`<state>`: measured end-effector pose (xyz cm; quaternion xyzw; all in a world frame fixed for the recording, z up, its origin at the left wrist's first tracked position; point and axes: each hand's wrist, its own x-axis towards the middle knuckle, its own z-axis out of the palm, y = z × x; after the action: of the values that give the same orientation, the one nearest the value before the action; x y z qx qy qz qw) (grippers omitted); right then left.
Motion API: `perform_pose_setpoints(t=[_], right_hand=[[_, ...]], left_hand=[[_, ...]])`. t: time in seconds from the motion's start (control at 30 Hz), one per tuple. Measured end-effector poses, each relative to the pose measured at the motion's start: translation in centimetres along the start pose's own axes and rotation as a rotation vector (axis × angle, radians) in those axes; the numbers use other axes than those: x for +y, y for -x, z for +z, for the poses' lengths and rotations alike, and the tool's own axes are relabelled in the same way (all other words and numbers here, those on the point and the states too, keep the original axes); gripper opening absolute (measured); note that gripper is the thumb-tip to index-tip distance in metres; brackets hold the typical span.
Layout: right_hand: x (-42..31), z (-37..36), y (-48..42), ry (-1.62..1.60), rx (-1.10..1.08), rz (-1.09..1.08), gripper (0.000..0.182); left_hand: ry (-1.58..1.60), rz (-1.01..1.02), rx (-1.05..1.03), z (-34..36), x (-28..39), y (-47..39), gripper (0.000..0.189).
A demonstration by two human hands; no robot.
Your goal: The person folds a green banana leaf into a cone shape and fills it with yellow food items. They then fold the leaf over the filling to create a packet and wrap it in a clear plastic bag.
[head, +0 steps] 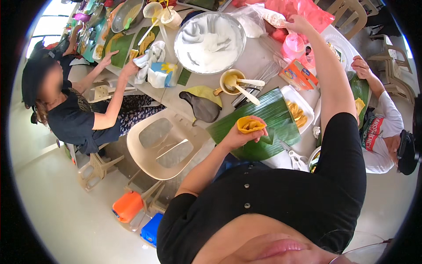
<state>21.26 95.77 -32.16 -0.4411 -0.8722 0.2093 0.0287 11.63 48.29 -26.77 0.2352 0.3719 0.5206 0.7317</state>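
Observation:
My left hand (242,135) holds a rolled yellow wrap (250,124), shaped like an open cup with folds inside, over a green banana leaf (214,128). Stretched to the far right of the table, my right hand (298,24) is at the end of a white printed packet (273,18), beside pink plastic cups (292,45). Whether its fingers grip the packet is hard to tell. A white foam tray (308,110) with yellow folded pieces lies by the leaf. A mug (230,81) holds pale cream and two white spoons.
A large glass bowl (211,43) of white cream stands mid-table. Near it lie whisks (267,71), an orange box (298,75), scissors (296,158) and a dark cap (202,105). A beige plastic chair (165,142) is at left. Two people work at the table, left and right.

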Motion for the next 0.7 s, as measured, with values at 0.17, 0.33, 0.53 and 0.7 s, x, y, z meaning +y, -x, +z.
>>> perform_pose_setpoints(t=[0.17,0.33,0.53,0.7], right_hand=[[-2.9,-0.7,0.7,0.273,-0.216,0.069,0.046],[-2.1,-0.2,-0.1,0.313,-0.207,0.175,0.036],[-2.8,-3.3,-1.3,0.32,-0.247,0.139,0.041],[2.9,0.8,-2.9,0.463,0.135,-0.179,0.023]], left_hand=[[0.043,0.031,0.051,-0.1,-0.5,0.3,0.029],[0.065,0.028,0.042,-0.4,-0.2,0.6,0.03],[0.063,0.036,0.06,-1.1,-0.7,0.6,0.03],[0.02,-0.082,-0.008,-2.5,-2.2,-0.6,0.033]])
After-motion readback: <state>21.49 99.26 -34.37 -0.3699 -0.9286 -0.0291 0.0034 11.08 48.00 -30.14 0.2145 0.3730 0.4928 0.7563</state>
